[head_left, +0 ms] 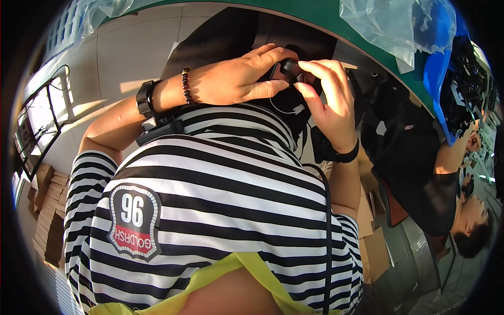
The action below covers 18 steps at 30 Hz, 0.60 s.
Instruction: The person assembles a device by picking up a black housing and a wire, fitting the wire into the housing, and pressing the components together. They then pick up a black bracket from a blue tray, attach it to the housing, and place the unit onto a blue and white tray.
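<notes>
Both hands meet in front of my striped shirt, just short of the green table edge. Between them is a small black rounded piece [289, 66], glossy and partly covered by fingers, so its exact kind does not show. My left hand [239, 79] reaches over from the left, its fingers and thumb closed around the piece's left side. My right hand [333, 97] pinches at it from the right with bent thumb and fingers. Under the hands hangs a thin white cable [283, 109] with a small light-coloured end. Dark cloth lies below them.
The green table [315, 17] curves across the top, with clear plastic bags [401, 29] on it. A blue bin [441, 92] of small black parts stands at right. Beside it sits another person in black [415, 163]. Cardboard boxes [51, 215] are stacked at lower left, near a black metal frame [39, 128].
</notes>
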Available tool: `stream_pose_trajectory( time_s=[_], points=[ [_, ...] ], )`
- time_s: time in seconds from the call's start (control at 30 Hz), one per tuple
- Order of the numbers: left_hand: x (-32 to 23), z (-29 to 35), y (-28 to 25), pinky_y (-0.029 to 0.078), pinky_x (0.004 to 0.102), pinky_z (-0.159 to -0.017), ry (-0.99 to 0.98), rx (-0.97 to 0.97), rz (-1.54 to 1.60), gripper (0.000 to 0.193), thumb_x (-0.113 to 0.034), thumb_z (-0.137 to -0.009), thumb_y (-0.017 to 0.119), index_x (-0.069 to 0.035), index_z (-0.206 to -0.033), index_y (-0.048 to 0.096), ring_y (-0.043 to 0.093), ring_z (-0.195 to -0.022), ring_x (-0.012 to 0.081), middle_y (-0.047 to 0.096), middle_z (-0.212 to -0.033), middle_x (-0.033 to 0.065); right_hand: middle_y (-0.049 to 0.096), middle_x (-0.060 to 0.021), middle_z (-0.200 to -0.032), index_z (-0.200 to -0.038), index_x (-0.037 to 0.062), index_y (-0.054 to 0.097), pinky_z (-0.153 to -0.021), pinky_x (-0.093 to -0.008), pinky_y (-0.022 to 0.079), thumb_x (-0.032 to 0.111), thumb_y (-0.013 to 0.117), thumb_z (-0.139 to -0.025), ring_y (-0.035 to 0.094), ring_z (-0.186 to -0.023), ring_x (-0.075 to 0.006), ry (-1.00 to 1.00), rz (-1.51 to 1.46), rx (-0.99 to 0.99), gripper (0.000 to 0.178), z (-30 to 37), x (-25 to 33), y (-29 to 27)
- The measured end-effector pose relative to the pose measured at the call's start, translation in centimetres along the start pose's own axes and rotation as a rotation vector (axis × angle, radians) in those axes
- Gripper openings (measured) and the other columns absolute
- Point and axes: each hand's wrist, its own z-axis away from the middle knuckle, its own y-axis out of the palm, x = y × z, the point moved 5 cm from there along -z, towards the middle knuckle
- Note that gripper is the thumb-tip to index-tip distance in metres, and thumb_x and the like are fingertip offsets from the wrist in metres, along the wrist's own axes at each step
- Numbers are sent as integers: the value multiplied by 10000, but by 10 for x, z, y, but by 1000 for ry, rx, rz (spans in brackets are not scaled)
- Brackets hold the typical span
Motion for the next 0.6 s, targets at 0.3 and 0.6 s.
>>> stream_pose_trajectory(
  time_s=[0.3, 0.6],
  points=[
    [-4, 1, 1, 344, 383, -1129, -68, 41, 10, 599, -248, -1031, 575, -5, -1505, 301, 438, -1323, 329, 411, -1437, 179, 616, -124, -1061, -1158, 41, 637, -820, -370, 502, 61, 738, -850, 599, -953, -293, 30, 124, -200, 325, 15, -2, 22],
    [-2, 0, 0, 337, 380, -1133, -2, 27, 14, 590, -248, -1035, 570, 0, -1503, 310, 442, -1324, 327, 412, -1444, 195, 625, -114, -1067, -1175, 35, 654, -813, -347, 510, 67, 739, -854, 616, -937, -267, 33, 86, -145, 334, 7, 6, 7]
  ],
)
